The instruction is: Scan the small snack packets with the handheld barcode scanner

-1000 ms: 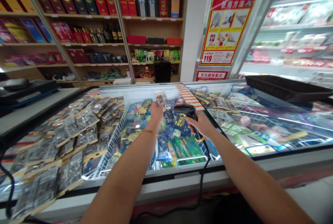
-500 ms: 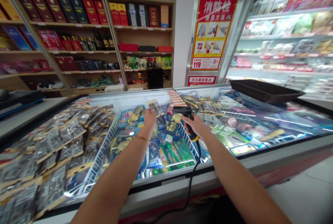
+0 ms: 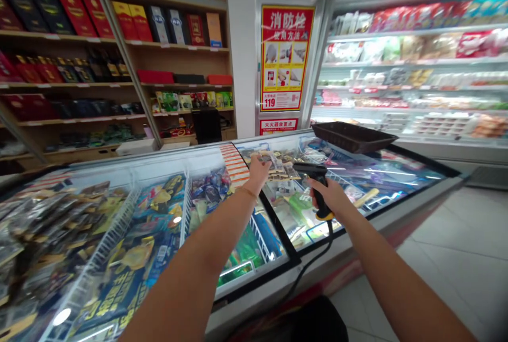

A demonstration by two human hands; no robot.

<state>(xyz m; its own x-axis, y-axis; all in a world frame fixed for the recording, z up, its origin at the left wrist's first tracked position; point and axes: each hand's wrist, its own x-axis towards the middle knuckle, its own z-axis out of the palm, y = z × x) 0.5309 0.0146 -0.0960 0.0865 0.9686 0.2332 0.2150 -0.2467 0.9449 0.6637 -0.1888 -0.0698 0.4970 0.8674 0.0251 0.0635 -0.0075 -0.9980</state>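
My left hand [image 3: 259,171] reaches over the freezer's glass top, at the left end of a pile of small clear-and-brown packets [image 3: 286,170]. Its fingers look apart, with no packet clearly gripped between them. My right hand [image 3: 332,197] is wrapped around the handle of a black handheld barcode scanner [image 3: 313,169], whose head points left toward the packets. The scanner's black cable [image 3: 330,236] hangs down over the freezer's front edge. Many similar packets [image 3: 51,215] lie heaped on the glass at the left.
Under the glass of the chest freezer [image 3: 296,255], wire baskets hold bagged frozen goods. A black tray [image 3: 355,136] rests on the far right part. Shelves of boxes [image 3: 194,29] stand behind, and a lit display fridge [image 3: 413,61] stands at the right.
My view has turned to the right. My left hand, which held a packet over the left section, has moved right to the packet pile. The scanner has moved right in my right hand.
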